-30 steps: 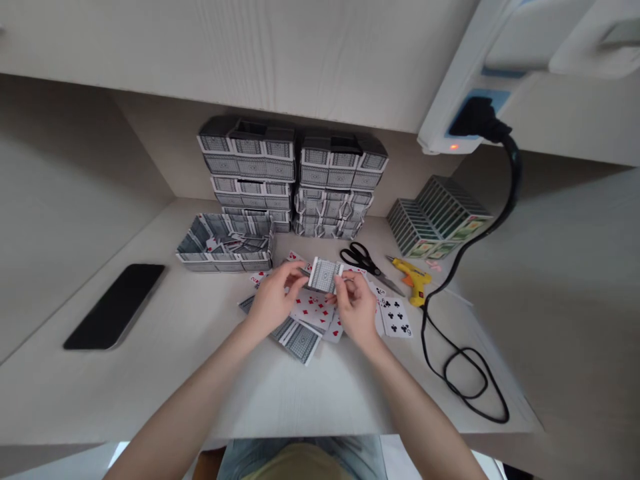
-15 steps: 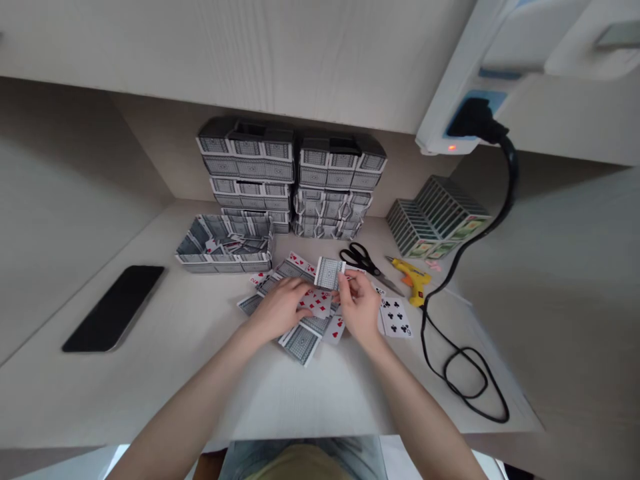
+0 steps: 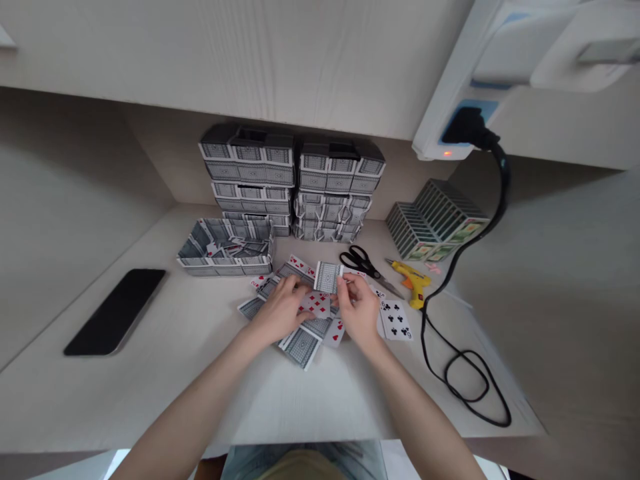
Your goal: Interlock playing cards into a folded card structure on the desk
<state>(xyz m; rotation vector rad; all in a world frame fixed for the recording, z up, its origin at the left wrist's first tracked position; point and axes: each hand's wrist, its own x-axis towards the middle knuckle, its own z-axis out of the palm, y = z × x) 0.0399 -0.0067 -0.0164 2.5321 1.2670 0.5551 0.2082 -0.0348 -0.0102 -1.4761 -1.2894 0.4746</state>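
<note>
My right hand (image 3: 359, 307) pinches a folded playing card (image 3: 327, 277) between thumb and fingers, its grey patterned back showing. Close by on the left, my left hand (image 3: 281, 308) has its thumb and fingers closed at the edge of a red diamonds card (image 3: 319, 305). Under and around both hands lies a loose pile of cards, some face down like the grey-backed card (image 3: 301, 347), others face up like the hearts card (image 3: 335, 331). A six of clubs (image 3: 395, 320) lies just right of my right hand.
Behind the pile stand stacked card-built boxes (image 3: 253, 172) and an open card box (image 3: 225, 268) with small pieces inside. Black scissors (image 3: 361, 259), a yellow glue gun (image 3: 413, 280) and a looped black cable (image 3: 467, 350) lie right. A phone (image 3: 117, 312) lies left.
My right hand and its card have shifted very slightly left. Both hands keep their grip, and the whole view has tilted a little.
</note>
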